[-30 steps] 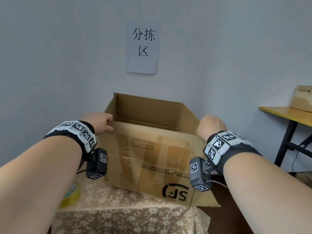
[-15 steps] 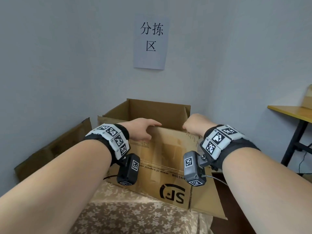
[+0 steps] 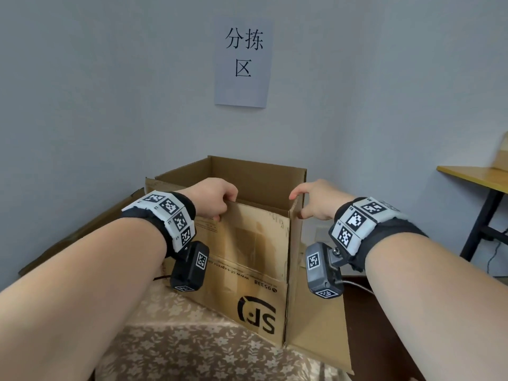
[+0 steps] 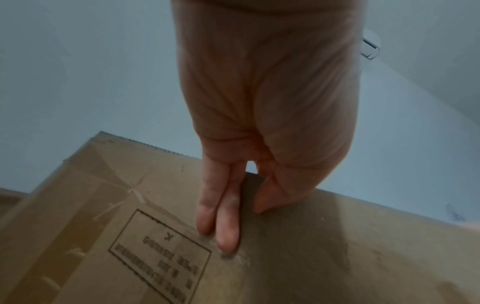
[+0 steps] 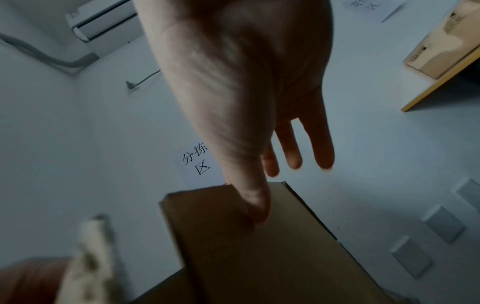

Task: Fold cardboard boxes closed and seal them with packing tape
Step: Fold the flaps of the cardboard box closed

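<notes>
An open brown cardboard box [image 3: 255, 243] with an SF logo stands on a table covered with a floral cloth [image 3: 192, 347], its flaps upright. My left hand [image 3: 222, 209] grips the top edge of the near flap at its left end. In the left wrist view two fingers [image 4: 218, 222] lie flat on the flap's printed outer face [image 4: 130, 226]. My right hand [image 3: 297, 204] is at the box's near right corner. In the right wrist view its thumb [image 5: 255, 205] presses on the side flap [image 5: 246, 257] while its fingers [image 5: 293, 156] stay straight in the air. No tape is in view.
A paper sign [image 3: 243, 61] hangs on the wall behind the box. Flat cardboard [image 3: 82, 237] leans against the left wall. A yellow-topped table [image 3: 472, 174] carrying another carton [image 3: 501, 158] stands at the right, with floor between it and the box.
The box has gone from tilted toward me to upright. Both hands came inward onto the near flap, then my right hand shifted to the right side flap.
</notes>
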